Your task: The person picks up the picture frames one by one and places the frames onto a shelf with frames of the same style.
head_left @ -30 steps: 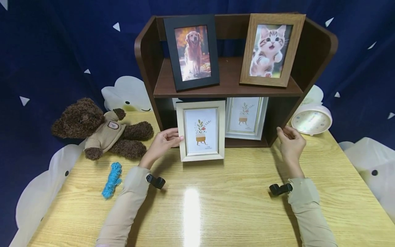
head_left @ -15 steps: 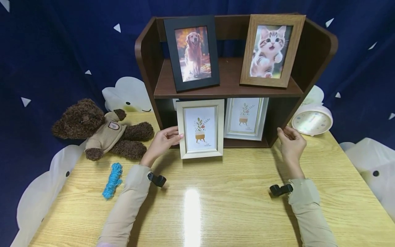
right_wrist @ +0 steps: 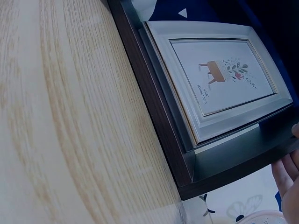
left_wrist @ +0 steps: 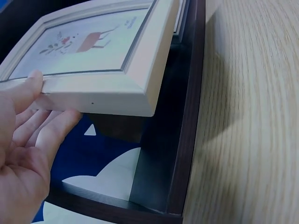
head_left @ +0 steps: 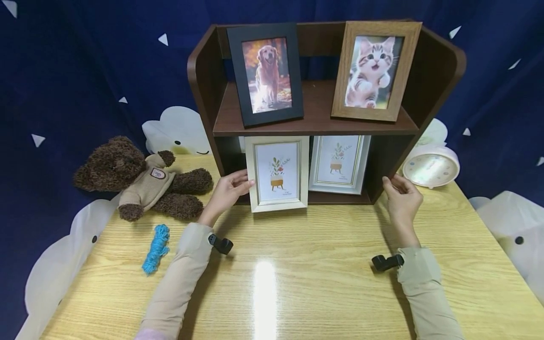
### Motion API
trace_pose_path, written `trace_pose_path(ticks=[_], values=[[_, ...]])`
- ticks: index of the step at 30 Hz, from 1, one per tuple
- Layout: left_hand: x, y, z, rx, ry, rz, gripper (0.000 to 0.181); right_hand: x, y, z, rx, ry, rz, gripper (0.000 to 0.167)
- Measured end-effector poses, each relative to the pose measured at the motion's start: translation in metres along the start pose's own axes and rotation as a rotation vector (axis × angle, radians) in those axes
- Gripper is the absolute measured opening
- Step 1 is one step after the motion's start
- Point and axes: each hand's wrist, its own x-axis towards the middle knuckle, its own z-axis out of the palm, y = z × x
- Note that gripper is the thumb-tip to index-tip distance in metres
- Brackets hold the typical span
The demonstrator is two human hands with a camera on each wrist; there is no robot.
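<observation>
My left hand pinches the left edge of a cream picture frame, thumb on its front and fingers behind. The frame holds a flower-pot print and is tilted at the mouth of the shelf's lower left compartment, its bottom edge above the table in the left wrist view. Beside it, a white picture frame leans in the lower right. On the far right, my right hand grips the side panel of the dark brown shelf, thumb inside and fingers outside in the right wrist view.
On the upper board stand a black frame with a dog photo and a wooden frame with a kitten photo. A teddy bear and blue cord lie left on the wooden table. A round clock stands right of the shelf.
My left hand has moved the cream picture frame slightly back and up in view, toward the lower left compartment. Its top edge now meets the upper board's edge in view. My right hand stays put.
</observation>
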Motion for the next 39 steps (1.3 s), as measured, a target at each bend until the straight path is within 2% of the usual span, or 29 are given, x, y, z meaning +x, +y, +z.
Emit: trace_pose_path(ticks=[10,20,33,39], values=[[0.006,-0.002,0.006,0.018,0.068,0.039,0.046,0.000,-0.001,0.001,0.006,0.000,-0.018,0.019],[0.008,0.000,0.013,0.082,0.115,0.071,0.048,0.000,0.000,0.001,0.022,0.001,-0.006,0.017],[0.012,0.002,0.023,0.219,0.250,0.088,0.044,0.000,0.000,0.000,0.023,-0.003,-0.004,0.018],[0.014,0.002,0.026,0.256,0.283,0.090,0.042,0.000,0.000,0.000,0.022,-0.008,-0.001,0.016]])
